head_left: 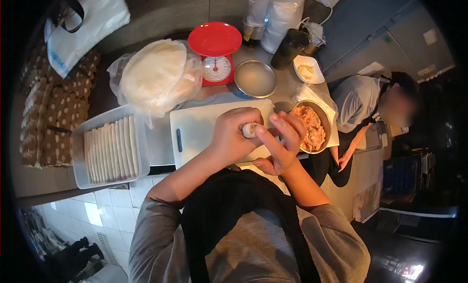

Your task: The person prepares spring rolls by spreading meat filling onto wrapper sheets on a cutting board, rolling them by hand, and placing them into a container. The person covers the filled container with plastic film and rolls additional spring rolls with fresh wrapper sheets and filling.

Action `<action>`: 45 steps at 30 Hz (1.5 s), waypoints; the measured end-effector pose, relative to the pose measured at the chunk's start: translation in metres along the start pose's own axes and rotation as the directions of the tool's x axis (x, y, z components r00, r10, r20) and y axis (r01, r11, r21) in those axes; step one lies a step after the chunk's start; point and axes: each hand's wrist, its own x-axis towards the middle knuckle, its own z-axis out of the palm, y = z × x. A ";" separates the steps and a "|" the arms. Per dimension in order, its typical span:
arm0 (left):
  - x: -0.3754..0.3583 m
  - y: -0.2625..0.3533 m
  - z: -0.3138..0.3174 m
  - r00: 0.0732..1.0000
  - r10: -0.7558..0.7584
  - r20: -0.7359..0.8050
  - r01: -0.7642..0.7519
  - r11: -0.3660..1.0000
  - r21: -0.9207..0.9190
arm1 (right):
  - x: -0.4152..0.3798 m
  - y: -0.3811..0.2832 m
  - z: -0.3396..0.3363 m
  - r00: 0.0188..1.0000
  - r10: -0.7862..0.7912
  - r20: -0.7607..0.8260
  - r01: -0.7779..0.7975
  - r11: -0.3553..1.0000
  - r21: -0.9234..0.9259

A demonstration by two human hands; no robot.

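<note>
My left hand (238, 132) is closed around a rolled spring roll (250, 130), held over the white cutting board (195, 122). Only the roll's whitish end, with a bit of filling showing, peeks out of the fist; the rest is hidden in the palm. Just to the right, my right hand (285, 146) has its fingers spread, one fingertip right at the roll's end. A metal bowl of orange-pink minced filling (312, 127) stands beyond that hand. Left of the board, a clear plastic tub (145, 159) contains a row of finished rolls (112, 149).
Behind the board are a stack of round wrappers (153, 71) on plastic, a red kitchen scale (215, 68) and a metal bowl of cloudy liquid (255, 78). A white dish of paste (308, 69) is at back right. Egg trays (63, 117) stack at left. Another person (358, 103) is at right.
</note>
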 end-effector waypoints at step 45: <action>0.001 -0.011 0.024 0.979 -0.052 0.196 0.107 0.953 -0.282 | 0.047 0.024 -0.035 0.905 -0.082 0.417 -0.036 0.963 0.269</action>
